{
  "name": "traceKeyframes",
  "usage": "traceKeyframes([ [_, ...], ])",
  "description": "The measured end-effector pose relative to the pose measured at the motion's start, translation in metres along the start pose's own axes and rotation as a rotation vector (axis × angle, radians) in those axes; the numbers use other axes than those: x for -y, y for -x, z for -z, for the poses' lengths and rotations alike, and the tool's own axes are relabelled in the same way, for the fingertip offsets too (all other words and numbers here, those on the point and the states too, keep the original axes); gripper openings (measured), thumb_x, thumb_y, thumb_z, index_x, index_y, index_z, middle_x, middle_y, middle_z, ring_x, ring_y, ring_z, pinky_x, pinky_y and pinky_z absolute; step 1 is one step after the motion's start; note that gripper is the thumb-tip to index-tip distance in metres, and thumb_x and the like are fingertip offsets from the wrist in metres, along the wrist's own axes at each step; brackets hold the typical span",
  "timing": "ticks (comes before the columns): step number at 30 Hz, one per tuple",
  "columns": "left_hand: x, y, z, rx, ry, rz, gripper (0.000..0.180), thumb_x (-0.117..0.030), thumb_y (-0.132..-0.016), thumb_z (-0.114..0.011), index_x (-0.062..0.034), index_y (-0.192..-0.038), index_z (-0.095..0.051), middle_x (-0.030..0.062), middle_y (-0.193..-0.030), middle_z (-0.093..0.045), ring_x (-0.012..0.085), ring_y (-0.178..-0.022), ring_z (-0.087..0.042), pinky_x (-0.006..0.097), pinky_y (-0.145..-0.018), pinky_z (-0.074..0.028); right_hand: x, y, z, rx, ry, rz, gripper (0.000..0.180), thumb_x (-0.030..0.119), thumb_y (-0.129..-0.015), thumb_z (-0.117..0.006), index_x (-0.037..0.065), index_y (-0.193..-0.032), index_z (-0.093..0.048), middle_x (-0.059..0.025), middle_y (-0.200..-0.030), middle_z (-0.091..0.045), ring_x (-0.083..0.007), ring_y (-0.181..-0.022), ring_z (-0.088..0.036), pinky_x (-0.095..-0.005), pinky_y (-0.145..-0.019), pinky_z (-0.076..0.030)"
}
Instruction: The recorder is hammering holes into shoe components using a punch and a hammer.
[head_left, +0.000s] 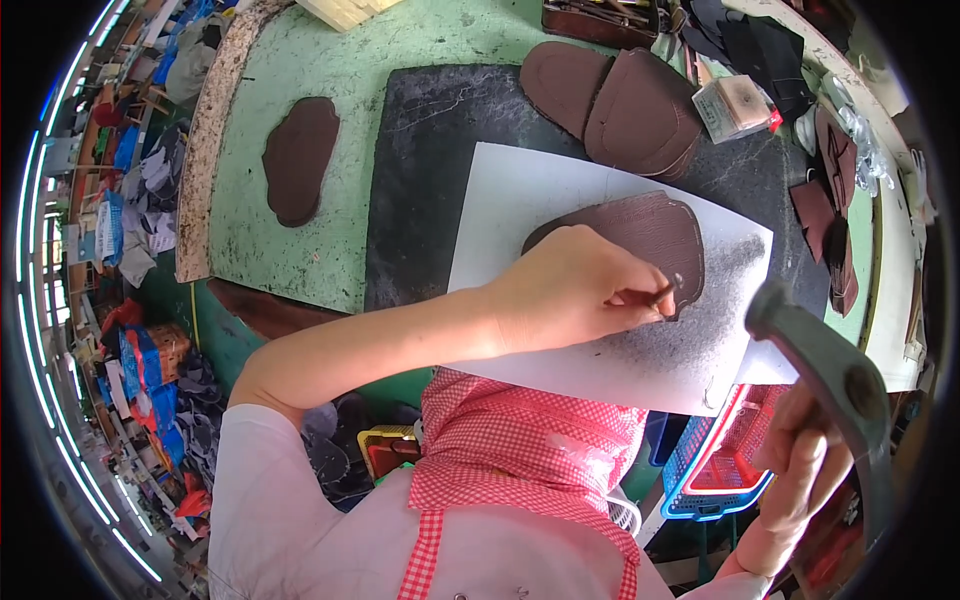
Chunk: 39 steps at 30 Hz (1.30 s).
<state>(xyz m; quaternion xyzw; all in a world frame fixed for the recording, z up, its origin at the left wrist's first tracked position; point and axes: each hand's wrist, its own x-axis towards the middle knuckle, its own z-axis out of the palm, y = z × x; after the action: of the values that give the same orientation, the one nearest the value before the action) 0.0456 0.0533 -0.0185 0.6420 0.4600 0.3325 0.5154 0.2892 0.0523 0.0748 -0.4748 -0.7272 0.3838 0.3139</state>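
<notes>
Left hand [570, 290] is pinched tight on a small metal punch [665, 293], standing it on the edge of the brown leather piece [650, 235], which lies flat on white paper [520, 200] over the dark slab [430, 150], probably so it has a firm backing. Right hand [805, 470] is wrapped around a hammer [825, 365], raised just beside the punch, looks ready for striking.

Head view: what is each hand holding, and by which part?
Left hand pinches a small punch tool by its shaft against the brown leather piece. Right hand grips the hammer by its handle.
</notes>
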Motion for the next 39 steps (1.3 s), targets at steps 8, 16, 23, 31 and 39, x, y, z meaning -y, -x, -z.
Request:
traceKeyframes([
  [8,0.008,0.008,0.000,-0.072,0.067,0.007,0.018,-0.016,-0.082,-0.069,-0.0032,-0.096,-0.068,0.0049,-0.090,-0.070,0.0226,-0.073,-0.067,0.026,-0.066,-0.054,0.000,-0.004,0.010,0.285,0.089,-0.181,0.031,0.028,-0.096,-0.051,-0.001,-0.105,-0.054,-0.0028,-0.067,-0.050,-0.0081,-0.053,-0.042,-0.0241,-0.049,-0.032],
  [16,-0.007,0.015,0.000,-0.002,-0.341,-0.175,0.014,-0.009,-0.085,-0.066,-0.0027,-0.097,-0.067,0.0086,-0.090,-0.070,0.0171,-0.078,-0.069,0.028,-0.071,-0.054,0.002,0.002,0.006,0.241,0.023,-0.083,0.038,0.038,-0.091,-0.059,0.002,-0.081,-0.052,-0.0032,-0.060,-0.048,-0.0097,-0.049,-0.042,-0.0263,-0.045,-0.032],
  [23,-0.001,0.008,0.012,0.030,-0.001,0.024,0.013,-0.009,-0.086,-0.064,-0.0018,-0.097,-0.066,0.0098,-0.090,-0.070,0.0159,-0.081,-0.070,0.027,-0.073,-0.053,0.005,0.001,0.004,0.084,-0.064,-0.068,0.051,0.049,-0.093,-0.052,-0.002,-0.088,-0.049,0.0003,-0.054,-0.039,-0.0051,-0.041,-0.032,-0.0182,-0.039,-0.021],
  [31,0.002,0.022,0.000,-0.127,-0.347,-0.221,0.017,-0.026,-0.085,-0.063,-0.0103,-0.089,-0.068,0.0071,-0.076,-0.067,0.0269,-0.070,-0.065,0.037,-0.063,-0.051,0.011,-0.004,-0.004,0.336,0.031,-0.264,0.019,0.016,-0.089,-0.059,-0.002,-0.096,-0.059,-0.0101,-0.072,-0.056,-0.0184,-0.061,-0.053,-0.0338,-0.055,-0.042],
  [39,0.000,0.022,0.007,-0.046,-0.257,-0.160,0.012,-0.014,-0.085,-0.067,-0.0061,-0.094,-0.068,0.0056,-0.084,-0.069,0.0202,-0.074,-0.068,0.028,-0.067,-0.054,-0.012,0.025,0.010,-0.118,-0.356,-0.135,0.043,0.042,-0.094,-0.051,0.004,-0.075,-0.043,0.0000,-0.057,-0.035,-0.0072,-0.047,-0.031,-0.0233,-0.041,-0.023],
])
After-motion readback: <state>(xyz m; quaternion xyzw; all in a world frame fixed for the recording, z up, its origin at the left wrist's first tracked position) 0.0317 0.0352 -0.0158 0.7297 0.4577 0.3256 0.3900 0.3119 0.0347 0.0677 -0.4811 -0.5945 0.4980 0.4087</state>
